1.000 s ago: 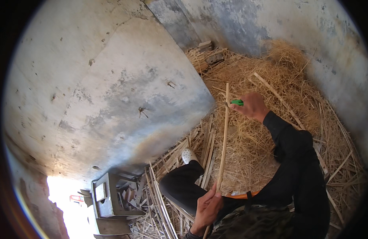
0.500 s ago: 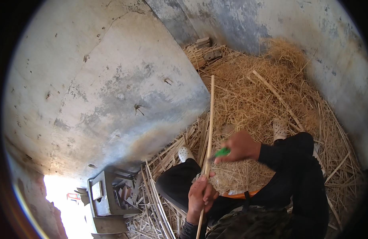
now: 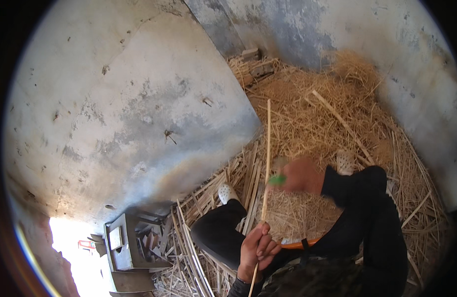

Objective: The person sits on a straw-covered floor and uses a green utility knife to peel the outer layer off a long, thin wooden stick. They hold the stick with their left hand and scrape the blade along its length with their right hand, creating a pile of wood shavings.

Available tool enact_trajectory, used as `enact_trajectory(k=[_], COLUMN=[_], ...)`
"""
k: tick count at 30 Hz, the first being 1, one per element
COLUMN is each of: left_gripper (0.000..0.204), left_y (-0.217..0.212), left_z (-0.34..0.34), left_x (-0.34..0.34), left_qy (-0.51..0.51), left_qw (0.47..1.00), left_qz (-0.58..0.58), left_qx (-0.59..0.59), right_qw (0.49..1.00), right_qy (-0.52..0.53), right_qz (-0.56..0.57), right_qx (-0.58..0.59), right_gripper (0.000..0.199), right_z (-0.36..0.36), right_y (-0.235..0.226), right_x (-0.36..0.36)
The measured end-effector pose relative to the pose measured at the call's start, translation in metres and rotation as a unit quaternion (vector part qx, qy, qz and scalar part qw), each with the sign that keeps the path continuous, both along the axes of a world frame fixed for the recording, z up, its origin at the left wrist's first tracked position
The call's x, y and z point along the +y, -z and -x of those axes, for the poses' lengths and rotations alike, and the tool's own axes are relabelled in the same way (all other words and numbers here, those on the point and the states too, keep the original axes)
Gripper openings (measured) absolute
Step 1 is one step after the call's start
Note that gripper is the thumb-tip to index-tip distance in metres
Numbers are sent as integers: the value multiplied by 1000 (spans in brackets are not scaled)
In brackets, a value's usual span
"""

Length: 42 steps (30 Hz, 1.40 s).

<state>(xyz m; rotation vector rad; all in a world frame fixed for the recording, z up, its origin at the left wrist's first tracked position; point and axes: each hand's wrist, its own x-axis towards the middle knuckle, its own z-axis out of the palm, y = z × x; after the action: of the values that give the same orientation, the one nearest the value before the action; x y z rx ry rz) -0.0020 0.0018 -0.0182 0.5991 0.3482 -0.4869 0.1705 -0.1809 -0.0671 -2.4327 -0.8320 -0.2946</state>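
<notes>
From the head view we count one long thin stick (image 3: 266,158), standing nearly upright over the straw (image 3: 312,114) on the floor. Our left hand (image 3: 255,247) is closed around its lower part. Our right hand (image 3: 300,175), blurred, grips a small green tool (image 3: 276,180) against the stick's middle. Two white shoes (image 3: 226,192) show, split canes (image 3: 189,237) lie beside a grey metal box (image 3: 122,242), and concrete walls (image 3: 129,99) close us in.
</notes>
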Motion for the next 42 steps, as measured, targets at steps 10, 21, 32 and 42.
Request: enact_trajectory(k=[10, 21, 32, 42], left_gripper=[20, 20, 22, 22], left_y=[-3, -8, 0, -8], left_z=[1, 7, 7, 18], left_x=[6, 4, 3, 8], left_qy=[-18, -15, -9, 6], left_qw=[999, 999, 999, 998], left_qz=[-34, -49, -43, -56], left_qx=[-22, 1, -20, 31], right_qw=[995, 990, 995, 994], right_qy=[-95, -67, -53, -61], right_qz=[14, 25, -16, -76], right_qx=[34, -119, -82, -41], right_gripper=[77, 76, 75, 75], right_z=[30, 8, 1, 12], right_y=[-1, -10, 6, 21], right_x=[15, -2, 9, 7])
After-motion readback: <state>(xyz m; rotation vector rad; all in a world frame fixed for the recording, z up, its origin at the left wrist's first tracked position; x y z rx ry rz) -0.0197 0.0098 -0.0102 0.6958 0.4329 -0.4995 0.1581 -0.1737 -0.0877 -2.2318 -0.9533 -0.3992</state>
